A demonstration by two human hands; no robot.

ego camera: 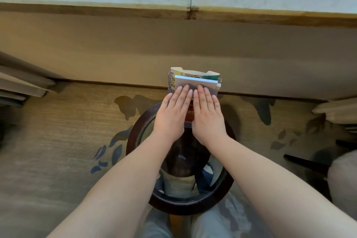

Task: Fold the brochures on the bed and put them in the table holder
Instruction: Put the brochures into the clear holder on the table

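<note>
No text, label, brand or number legible. Small pale lettering in short lines on red printed card (190,111), showing in the gap between left hand (172,114) and right hand (207,116); too small and blurred to read. Dark bold characters on yellow-and-green brochure (190,74), at its left end behind the clear wall of the holder (170,80); blurred, not decipherable. Further green and yellow print along its top edge; pattern or lettering not distinguishable.
</note>
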